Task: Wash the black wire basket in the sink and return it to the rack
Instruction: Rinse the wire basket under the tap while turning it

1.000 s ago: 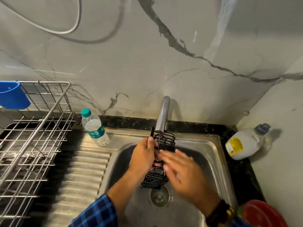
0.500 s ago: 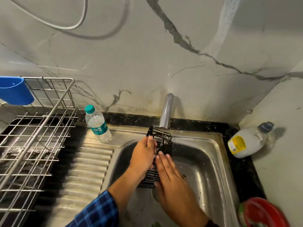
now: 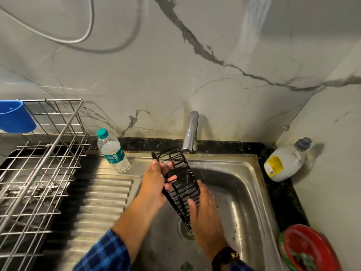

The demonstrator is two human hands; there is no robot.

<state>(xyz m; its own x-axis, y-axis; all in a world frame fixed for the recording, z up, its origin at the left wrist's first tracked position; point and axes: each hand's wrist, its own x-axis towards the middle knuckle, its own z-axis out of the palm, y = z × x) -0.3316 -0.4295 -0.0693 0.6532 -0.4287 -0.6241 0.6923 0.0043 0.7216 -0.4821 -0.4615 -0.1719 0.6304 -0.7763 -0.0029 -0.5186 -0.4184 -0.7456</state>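
The black wire basket hangs tilted over the steel sink, its top end just under the tap. A thin stream of water runs from the tap onto it. My left hand grips the basket's left side, fingers curled through the wires. My right hand lies against the basket's lower right end with fingers straight, rubbing the wires. The steel wire rack stands at the left on the counter.
A water bottle with a green cap stands on the ribbed drainboard. A blue cup hangs on the rack. At the right stand a white soap jug and a red bowl. The drain is below the basket.
The basket has tilted, its top end swinging left and its lower end right. My right hand slid down from the basket's middle to its lower end.
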